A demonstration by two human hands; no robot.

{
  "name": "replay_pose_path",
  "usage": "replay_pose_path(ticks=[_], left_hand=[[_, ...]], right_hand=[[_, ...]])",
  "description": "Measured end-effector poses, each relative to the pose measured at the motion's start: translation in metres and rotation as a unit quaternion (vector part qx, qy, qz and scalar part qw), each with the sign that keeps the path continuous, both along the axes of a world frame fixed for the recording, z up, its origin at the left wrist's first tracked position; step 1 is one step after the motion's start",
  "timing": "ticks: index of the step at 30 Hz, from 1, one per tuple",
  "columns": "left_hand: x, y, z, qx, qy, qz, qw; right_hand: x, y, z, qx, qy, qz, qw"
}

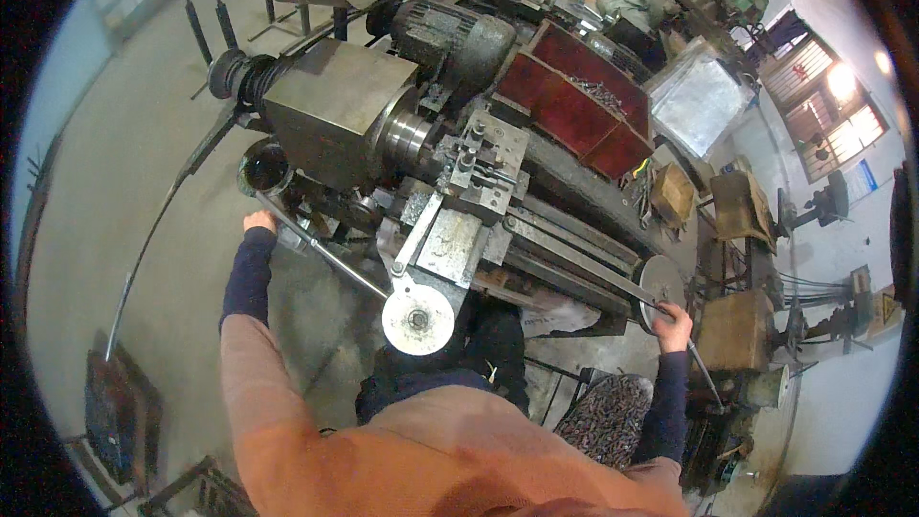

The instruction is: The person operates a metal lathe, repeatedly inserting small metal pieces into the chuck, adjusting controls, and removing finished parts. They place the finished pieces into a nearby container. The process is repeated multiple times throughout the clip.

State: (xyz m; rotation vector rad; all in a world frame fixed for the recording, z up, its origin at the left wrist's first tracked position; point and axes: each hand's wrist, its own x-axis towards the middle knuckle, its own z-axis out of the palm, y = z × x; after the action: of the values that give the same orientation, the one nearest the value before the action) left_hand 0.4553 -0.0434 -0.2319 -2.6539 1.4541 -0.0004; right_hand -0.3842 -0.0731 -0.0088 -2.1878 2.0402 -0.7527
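front and centre: a metal lathe. behind it: a red tray. within the closed left hand: a long lever. within the closed right hand: a shorter rod, at the lathe's right end. smallest, inside the tray: loose metal parts, perhaps finished. seemingly mid-operation, given both grips; no telling the amount left.

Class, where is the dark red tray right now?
In the head view, the dark red tray sits upper right of centre, just right of the ribbed motor, above and left of the right hand.
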Motion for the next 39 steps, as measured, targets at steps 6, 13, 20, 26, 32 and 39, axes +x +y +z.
replay_pose_path(ticks=[6, 13, 20, 26, 32, 39], left_hand=[[0.008, 0.057, 0.014, -0.21, 0.225, 0.02, 0.951], [-0.036, 0.029, 0.072, -0.423, 0.525, 0.208, 0.709], [-0.054, -0.015, 0.057, -0.499, 0.512, 0.289, 0.636], [-0.08, -0.043, 0.04, -0.555, 0.492, 0.288, 0.606], [-0.042, -0.04, -0.015, -0.558, 0.438, 0.182, 0.681], [-0.11, -0.034, 0.097, -0.53, 0.504, 0.326, 0.599]], right_hand=[[-0.183, 0.02, -0.06, 0.145, 0.139, -0.246, 0.948], [-0.286, 0.039, -0.081, 0.294, 0.178, -0.348, 0.872], [-0.205, 0.07, -0.076, 0.316, 0.177, -0.434, 0.825], [-0.139, 0.132, -0.078, 0.26, 0.13, -0.507, 0.811], [-0.081, 0.13, -0.058, 0.281, 0.108, -0.514, 0.803], [-0.097, 0.14, -0.071, 0.273, 0.12, -0.515, 0.804]])
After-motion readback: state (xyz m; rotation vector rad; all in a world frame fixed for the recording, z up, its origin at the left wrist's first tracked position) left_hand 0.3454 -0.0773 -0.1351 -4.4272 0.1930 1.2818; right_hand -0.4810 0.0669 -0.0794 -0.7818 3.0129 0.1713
